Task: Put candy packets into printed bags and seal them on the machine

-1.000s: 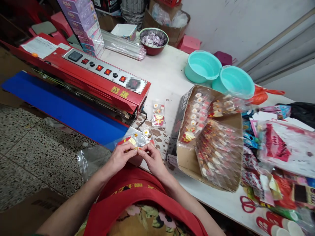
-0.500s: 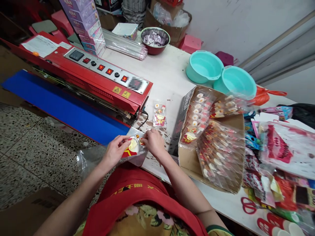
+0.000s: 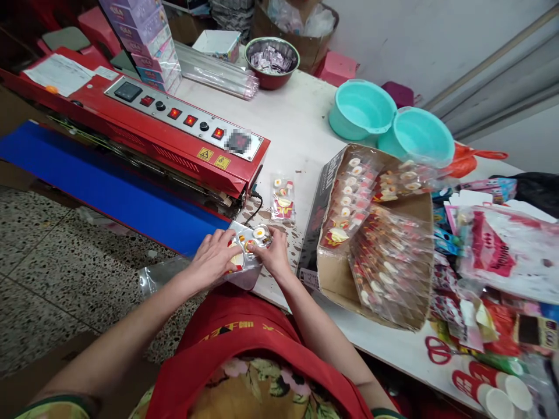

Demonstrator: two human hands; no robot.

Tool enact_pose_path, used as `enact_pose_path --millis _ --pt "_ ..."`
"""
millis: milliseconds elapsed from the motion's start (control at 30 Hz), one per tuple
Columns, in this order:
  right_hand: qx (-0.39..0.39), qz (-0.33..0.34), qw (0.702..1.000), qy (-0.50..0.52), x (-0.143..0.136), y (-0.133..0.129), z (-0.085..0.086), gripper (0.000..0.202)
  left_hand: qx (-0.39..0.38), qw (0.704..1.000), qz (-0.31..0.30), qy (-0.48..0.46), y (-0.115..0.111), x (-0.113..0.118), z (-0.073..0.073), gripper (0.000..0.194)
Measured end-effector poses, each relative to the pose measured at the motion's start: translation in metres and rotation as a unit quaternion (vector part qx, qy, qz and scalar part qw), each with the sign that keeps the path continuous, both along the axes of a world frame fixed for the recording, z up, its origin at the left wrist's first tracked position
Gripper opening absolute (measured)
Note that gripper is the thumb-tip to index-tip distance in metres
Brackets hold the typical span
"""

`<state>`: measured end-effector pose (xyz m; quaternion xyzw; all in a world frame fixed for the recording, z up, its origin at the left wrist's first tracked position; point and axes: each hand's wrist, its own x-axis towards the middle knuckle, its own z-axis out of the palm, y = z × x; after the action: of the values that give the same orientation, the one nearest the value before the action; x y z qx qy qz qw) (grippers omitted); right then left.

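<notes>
Belt (image 3: 109,186), blue, runs along front of red machine (image 3: 183,139) w/ lit switches on top. Clear plastic (image 3: 159,276) pokes out beside L forearm. L hand (image 3: 212,256) lies over L end of clear tray (image 3: 247,237): fingers mostly together, thumb apart, on fries piece (image 3: 236,261). Tray sits on silver block (image 3: 247,281) at near edge of tabletop (image 3: 297,125); long axis slants lower L to upper R. Fries end points L, twd person; fried-egg piece (image 3: 259,233) marks far R end, burger piece btwn. R hand (image 3: 276,253) at R end: thumb on burger piece, other fingers apart from it by outer rim; can't tell if clamped. Filled packet (image 3: 283,199) lies flat just beyond, long axis pointing away, its fries nearest person. Then carton (image 3: 334,276) w/ fanned packets (image 3: 393,262), 2 turq. basins (image 3: 362,110) behind. Far R: red-handled scissors (image 3: 438,350) nr paper cups (image 3: 474,385).
</notes>
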<state>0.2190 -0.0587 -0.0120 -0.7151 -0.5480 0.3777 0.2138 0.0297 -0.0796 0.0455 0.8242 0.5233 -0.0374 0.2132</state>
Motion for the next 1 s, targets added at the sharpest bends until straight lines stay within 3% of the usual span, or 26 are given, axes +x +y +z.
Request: enact_pose_path --millis 267,500,633,833,1000 --pt "0.034 0.018 0.998 -0.041 0.000 0.004 0.009 0.062 -0.038 0.995 -0.091 0.034 0.035 -0.003 0.016 0.029" --pt "0.027 0.053 0.996 -0.066 -0.003 0.012 0.012 0.065 -0.074 0.982 -0.175 0.024 0.046 0.006 0.020 0.023" --pt "0.029 0.055 0.997 -0.048 -0.002 0.014 0.010 0.066 -0.052 0.986 -0.157 0.022 0.048 0.005 0.019 0.033" --pt "0.082 0.048 0.995 -0.005 0.003 0.008 0.002 0.066 0.009 0.989 -0.145 -0.025 0.048 -0.001 0.013 0.017" --pt "0.111 0.098 0.988 0.045 0.005 0.000 0.007 0.054 0.069 0.991 -0.069 -0.093 0.050 0.008 0.002 0.011"
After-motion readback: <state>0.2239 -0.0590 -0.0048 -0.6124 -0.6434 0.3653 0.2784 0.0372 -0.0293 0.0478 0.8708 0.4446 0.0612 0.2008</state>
